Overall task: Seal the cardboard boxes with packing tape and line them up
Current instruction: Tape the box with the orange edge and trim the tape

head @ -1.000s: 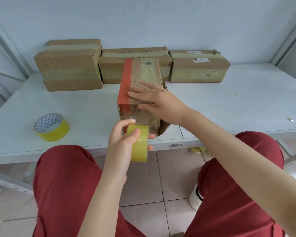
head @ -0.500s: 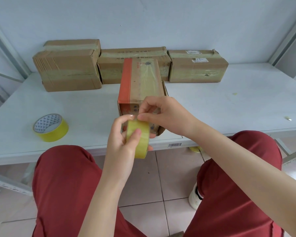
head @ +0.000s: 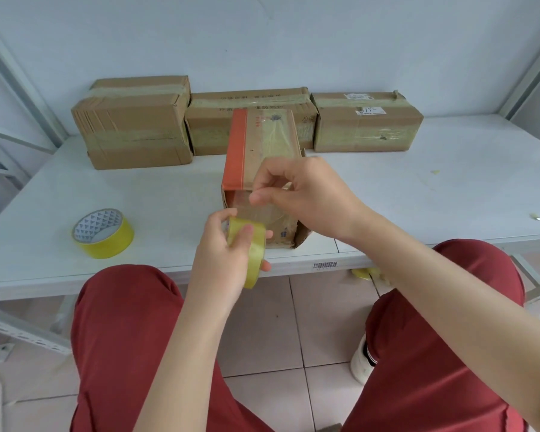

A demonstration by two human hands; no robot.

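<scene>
The orange-striped box [head: 262, 145] stands at the middle of the worktop [head: 418, 198], its near end almost at the front edge. A clear tape strip [head: 264, 213] runs along its top and down over the near face.

A second ago the right hand [head: 306, 194] lay flat on the box top, smoothing the strip, with the tape roll [head: 248, 244] hanging lower, below the worktop's edge. Now that hand has slid back to the box's near top edge, and its thumb and forefinger seem to pinch the strip there, though blur makes the hold hard to read. The roll has come up against the near face. I take this to mean the top seam is laid and the strip is about to be parted from the roll. After that this box can join the row.

The left hand [head: 222, 254] is clamped round the roll at 6 o'clock from the box, thumb on its outer face. The right hand is just above it, at the box's near edge. The two hands are close but not touching.

Further out, a spare roll [head: 103, 232] of yellow tape lies flat at 8 o'clock. Three taped boxes line the back wall: the left sealed box [head: 134, 123] at 11 o'clock, the middle sealed box [head: 212, 120] at 12 and the right sealed box [head: 365, 123] at 1.
</scene>
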